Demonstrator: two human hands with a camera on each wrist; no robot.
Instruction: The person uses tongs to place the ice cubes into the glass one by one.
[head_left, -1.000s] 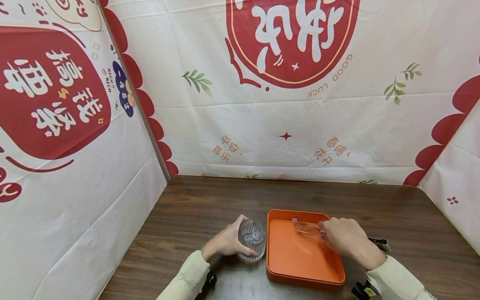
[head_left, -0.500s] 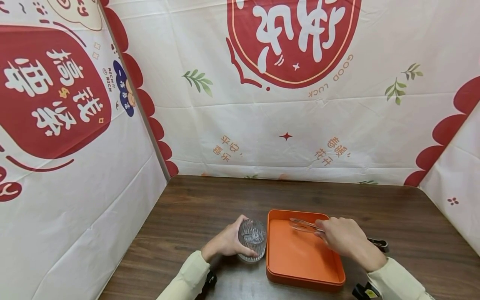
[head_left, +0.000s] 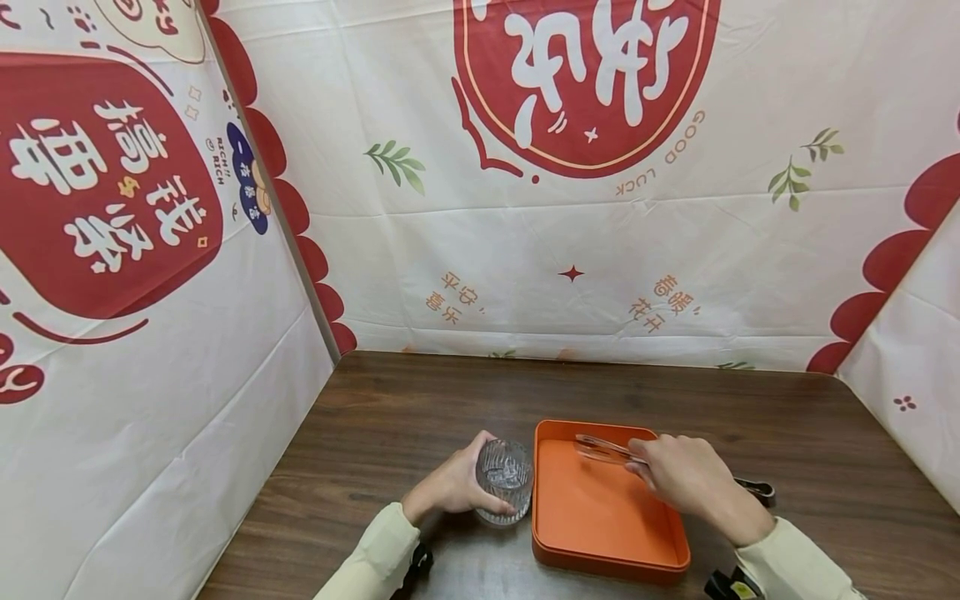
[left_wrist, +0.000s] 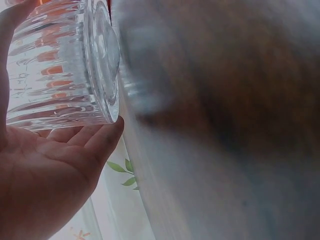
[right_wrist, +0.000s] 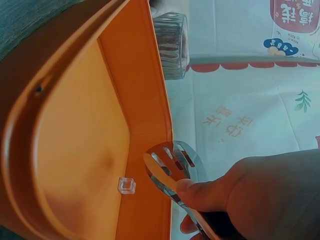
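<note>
My left hand grips a ribbed clear glass that stands upright at the tray's left side. In the left wrist view the glass lies between thumb and fingers. My right hand holds slotted metal tongs over the far part of the orange tray. From the right wrist, a small clear cube is seen on the tray floor by the wall, apart from the tongs' slotted heads. The cube cannot be made out in the head view.
The shallow orange tray has a raised rim all round and stands on a dark wooden table. A printed white cloth hangs behind the table, with another on the left. A dark strap loop shows beside my right wrist.
The tongs' tips have shifted slightly left and away from me. The cube seen by the tips a second ago is no longer visible in the head view. My left hand and the glass have stayed still.
</note>
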